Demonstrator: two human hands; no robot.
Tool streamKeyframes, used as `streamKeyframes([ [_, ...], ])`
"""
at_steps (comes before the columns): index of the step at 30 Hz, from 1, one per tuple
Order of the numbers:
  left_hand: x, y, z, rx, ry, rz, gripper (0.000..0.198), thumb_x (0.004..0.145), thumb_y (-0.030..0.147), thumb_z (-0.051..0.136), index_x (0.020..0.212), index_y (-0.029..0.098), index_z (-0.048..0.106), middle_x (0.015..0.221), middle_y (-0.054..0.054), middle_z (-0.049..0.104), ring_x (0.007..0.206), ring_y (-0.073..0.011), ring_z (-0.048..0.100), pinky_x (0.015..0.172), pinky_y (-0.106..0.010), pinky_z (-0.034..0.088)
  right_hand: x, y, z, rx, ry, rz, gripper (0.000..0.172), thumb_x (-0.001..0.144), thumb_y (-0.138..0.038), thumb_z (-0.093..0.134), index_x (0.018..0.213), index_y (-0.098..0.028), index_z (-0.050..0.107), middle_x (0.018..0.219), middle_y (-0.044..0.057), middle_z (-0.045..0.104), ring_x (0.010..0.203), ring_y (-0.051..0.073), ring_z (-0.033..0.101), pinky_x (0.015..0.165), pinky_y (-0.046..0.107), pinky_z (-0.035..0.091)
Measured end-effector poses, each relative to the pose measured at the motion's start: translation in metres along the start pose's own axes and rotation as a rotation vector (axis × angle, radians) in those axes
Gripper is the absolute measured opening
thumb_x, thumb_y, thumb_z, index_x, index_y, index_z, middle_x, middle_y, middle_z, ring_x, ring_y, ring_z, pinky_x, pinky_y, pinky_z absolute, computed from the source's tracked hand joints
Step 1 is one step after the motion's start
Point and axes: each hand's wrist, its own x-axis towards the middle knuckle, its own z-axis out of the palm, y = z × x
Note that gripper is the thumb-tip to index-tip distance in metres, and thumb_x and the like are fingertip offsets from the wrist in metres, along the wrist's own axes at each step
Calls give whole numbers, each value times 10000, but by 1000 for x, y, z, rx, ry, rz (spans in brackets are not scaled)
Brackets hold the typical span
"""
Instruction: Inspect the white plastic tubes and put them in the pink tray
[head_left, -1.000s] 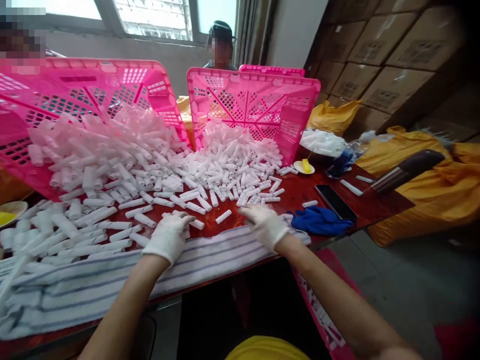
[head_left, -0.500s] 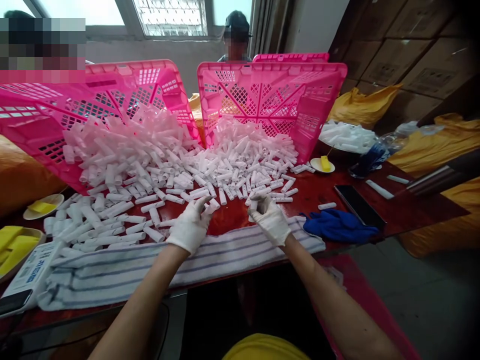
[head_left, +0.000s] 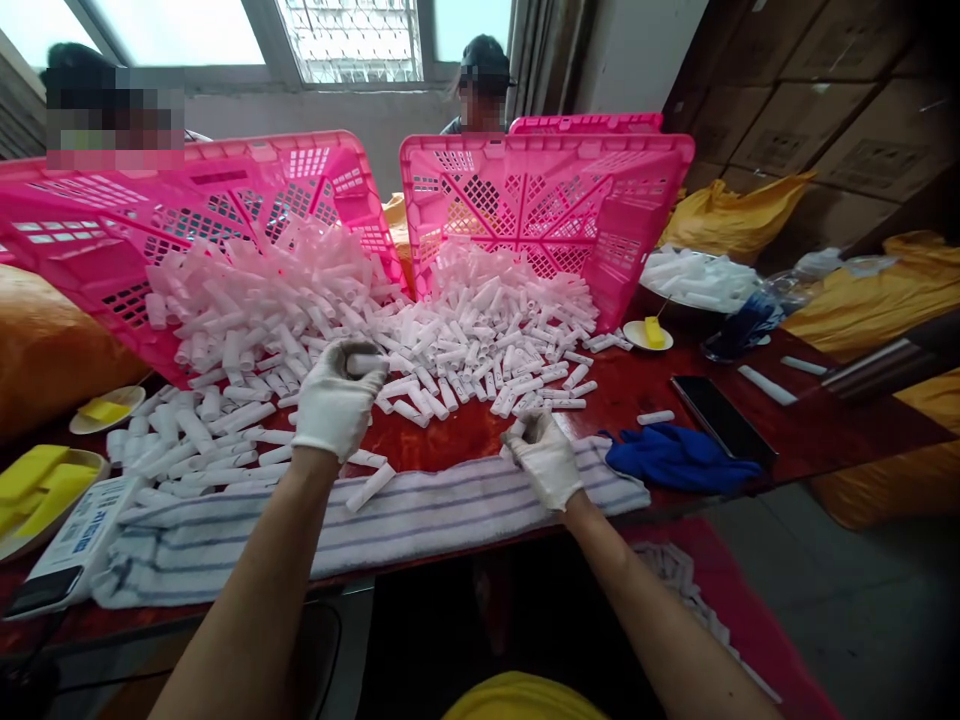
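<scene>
My left hand point(head_left: 330, 412), in a white glove, is raised over the near edge of the pile and pinches a short white tube point(head_left: 366, 365) between thumb and fingers. My right hand point(head_left: 547, 460), gloved too, hovers at the towel's far edge. Its fingers are curled around a small white tube point(head_left: 517, 428), partly hidden by them. Ahead spreads a heap of white tubes point(head_left: 480, 330). Below my left hand one loose tube point(head_left: 370, 488) lies across the edge of the striped towel point(head_left: 442, 510).
Two tilted pink baskets point(head_left: 517, 200) spill tubes onto the red table point(head_left: 427, 440). On the right are a blue cloth point(head_left: 675, 458), a phone point(head_left: 724, 415) and a dish with a yellow block point(head_left: 648, 334). A white box point(head_left: 75, 535) lies left. Two people sit opposite.
My left hand has moved left and up and now grips a tube. A loose tube now shows on the towel's edge. My right hand stays almost in place, still curled around its tube.
</scene>
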Motion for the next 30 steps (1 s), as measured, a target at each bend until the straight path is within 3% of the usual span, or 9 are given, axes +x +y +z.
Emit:
streamKeyframes([
  [4, -40, -2, 18, -557, -142, -465, 400, 651, 197, 706, 976, 158, 476, 828, -23, 623, 719, -128, 647, 703, -250, 516, 5, -35, 9, 424, 126, 91, 365, 647, -391, 686, 777, -207, 398, 552, -74, 526, 386, 75, 457, 367, 187, 352],
  [6, -64, -1, 33, -692, -198, -600, 419, 641, 178, 731, 970, 155, 473, 832, -37, 633, 722, -124, 652, 693, -220, 514, 5, -49, 13, 527, 148, 83, 369, 641, -404, 706, 775, -201, 428, 552, -77, 531, 392, 71, 466, 374, 182, 366],
  [9, -95, 4, 53, -788, -249, -659, 433, 647, 210, 755, 987, 146, 494, 847, -46, 636, 728, -117, 648, 711, -204, 509, 5, -55, 17, 547, 155, 79, 359, 625, -397, 722, 737, -195, 447, 519, -80, 513, 374, 72, 452, 364, 187, 357],
  [12, -114, 4, 68, -738, -295, -575, 418, 716, 313, 708, 1041, 146, 506, 838, -43, 631, 728, -119, 639, 734, -227, 506, 3, -50, 16, 475, 199, 71, 338, 623, -389, 717, 701, -195, 451, 496, -79, 494, 356, 75, 424, 355, 200, 339],
  [15, -126, -3, 77, -477, -345, -433, 394, 762, 383, 650, 1050, 151, 515, 702, 5, 579, 586, -91, 573, 583, -201, 474, -5, -46, 11, 338, 189, 40, 293, 662, -395, 686, 693, -190, 479, 504, -68, 479, 391, 79, 420, 389, 212, 347],
  [17, -131, -9, 79, -395, -391, -421, 364, 777, 424, 620, 997, 150, 522, 609, 49, 475, 469, -50, 444, 441, -164, 363, -9, -47, 6, 203, 92, -6, 254, 714, -407, 636, 706, -175, 532, 569, -38, 507, 466, 84, 437, 450, 219, 371],
  [19, -132, -13, 79, -440, -450, -464, 348, 800, 463, 575, 929, 145, 514, 578, 71, 372, 433, -27, 322, 387, -148, 248, -12, -47, 2, 75, -3, -70, 245, 761, -407, 588, 738, -163, 581, 659, -9, 534, 560, 94, 460, 526, 225, 395],
  [23, -128, -11, 71, -601, -581, -563, 343, 817, 474, 550, 827, 139, 477, 560, 88, 260, 421, -15, 195, 374, -142, 165, -7, -49, -7, 42, -132, -157, 194, 754, -358, 609, 748, -165, 595, 712, -2, 542, 658, 111, 495, 622, 235, 418],
  [30, -120, -10, 53, -1158, -957, -1028, 366, 837, 487, 509, 778, 126, 487, 501, 116, 146, 361, -12, 70, 358, -170, 160, -10, -64, -22, 27, -305, -251, 155, 760, -335, 646, 786, -182, 642, 864, 31, 546, 808, 134, 519, 703, 245, 436],
])
